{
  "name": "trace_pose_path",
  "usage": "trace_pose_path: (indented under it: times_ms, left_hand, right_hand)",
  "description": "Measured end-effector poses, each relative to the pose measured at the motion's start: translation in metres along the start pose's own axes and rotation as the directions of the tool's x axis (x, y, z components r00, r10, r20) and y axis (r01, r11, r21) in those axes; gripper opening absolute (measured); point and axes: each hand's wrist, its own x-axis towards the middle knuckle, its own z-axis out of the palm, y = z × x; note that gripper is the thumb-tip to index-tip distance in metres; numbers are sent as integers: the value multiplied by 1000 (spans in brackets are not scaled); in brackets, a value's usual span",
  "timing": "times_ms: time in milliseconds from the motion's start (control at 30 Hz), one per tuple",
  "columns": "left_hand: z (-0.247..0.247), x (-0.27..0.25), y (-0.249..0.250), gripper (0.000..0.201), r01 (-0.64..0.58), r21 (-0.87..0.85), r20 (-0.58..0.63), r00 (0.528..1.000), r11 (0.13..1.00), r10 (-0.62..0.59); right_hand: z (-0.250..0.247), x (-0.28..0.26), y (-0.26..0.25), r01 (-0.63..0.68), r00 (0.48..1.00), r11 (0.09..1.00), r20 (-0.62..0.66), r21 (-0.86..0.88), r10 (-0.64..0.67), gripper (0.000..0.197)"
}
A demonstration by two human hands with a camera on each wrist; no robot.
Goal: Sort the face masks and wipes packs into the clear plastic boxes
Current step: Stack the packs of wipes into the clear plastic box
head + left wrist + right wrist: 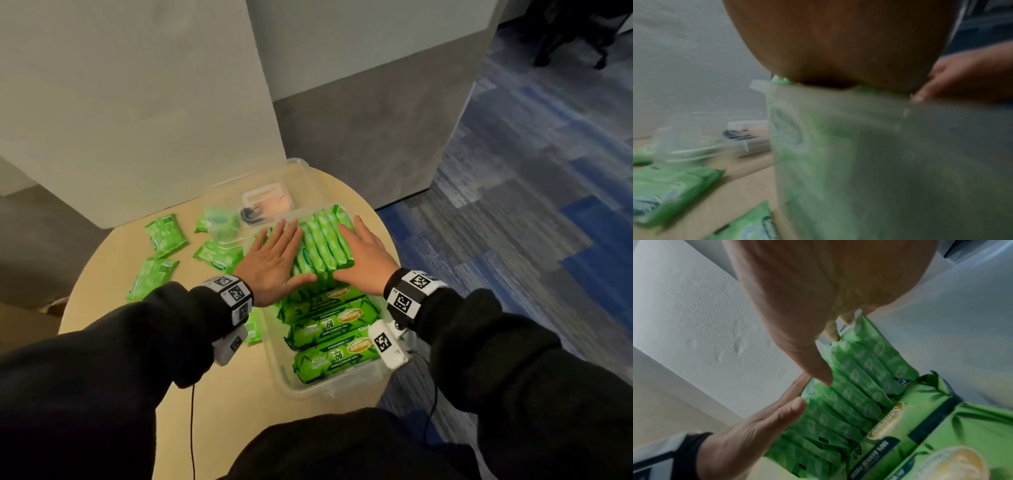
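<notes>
We are finding the round table carrying the near clear box at its four o'clock side. The wipes packs are standing on edge in a row at the box's far end. Our left hand and right hand, fingers straight, are pressing flat on that row, apart. The loose packs are lying at nine o'clock.

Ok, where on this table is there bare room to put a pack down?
Bare tabletop lies at the near edge, left of the front box. The far left, with loose wipes packs, is crowded. The front box looks full under both hands.
</notes>
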Motion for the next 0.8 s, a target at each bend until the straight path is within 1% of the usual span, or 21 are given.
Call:
trace_pose_path:
  times_ms: [67, 133, 167, 233, 300, 333, 367, 433, 500, 533, 600, 633, 667, 700, 733, 800]
  left_hand:
    - [0, 1, -2, 108, -11, 23, 16, 1000, 1000, 10]
    - [-3, 5, -3, 108, -20, -14, 35, 999, 1000, 21]
    - [-5, 4, -4, 107, -10, -45, 22, 1000, 999, 11]
    - [-3, -2, -7, 105, 24, -71, -38, 999, 997, -27]
    - [3, -11, -8, 103, 47, -58, -47, 998, 997, -50]
    - [5, -14, -9, 103, 58, -86, -56, 996, 995, -63]
    - [4, -16, -9, 102, 81, -137, -80, 992, 987, -92]
    - [5, -22, -10, 102, 168, -278, -162, 962, 946, -219]
    - [13, -34, -9, 103, 244, -441, -219, 904, 864, -367]
    - [22, -42, -8, 100, 259, -549, -202, 881, 794, -427]
    - [38, -57, -3, 89, 235, -761, -155, 840, 604, -521]
    - [44, -62, 0, 79, 212, -837, -136, 813, 505, -566]
    - [46, -65, 5, 68, 206, -887, -96, 792, 412, -603]
    - [47, -66, 10, 56, 223, -913, -44, 778, 341, -627]
    - [49, -67, 13, 47, 238, -924, -12, 765, 300, -644]
    - [50, -67, 15, 43, 232, -932, -11, 750, 278, -662]
  right_hand:
    - [3, -2, 2, 7, 1000, 998, 12, -55, -6, 110]
    - [8, -5, -1, 5, 1000, 988, 6, -157, -4, 115]
    - [9, -6, -5, 13, 1000, 980, -4, -198, -14, 115]
    - [8, -4, -16, 54, 998, 967, -23, -251, -61, 108]
    - [5, 2, -31, 112, 992, 947, -21, -300, -124, 97]
    - [5, 6, -39, 138, 989, 935, -5, -327, -148, 92]
    - [6, 11, -45, 155, 987, 925, 18, -347, -159, 89]
    - [15, 19, -52, 170, 985, 911, 85, -375, -149, 87]
    - [26, 24, -51, 185, 981, 871, 136, -455, -137, 93]
    - [31, 24, -49, 198, 979, 846, 150, -496, -141, 96]
    - [34, 26, -46, 214, 974, 825, 175, -524, -142, 98]
    - [33, 27, -47, 213, 973, 827, 187, -521, -132, 99]
    - [32, 28, -48, 206, 973, 830, 197, -519, -119, 99]
    - [31, 28, -49, 199, 974, 831, 200, -520, -108, 98]
    - [32, 28, -51, 195, 974, 825, 201, -531, -101, 98]
    - [34, 29, -54, 192, 975, 816, 201, -545, -95, 98]
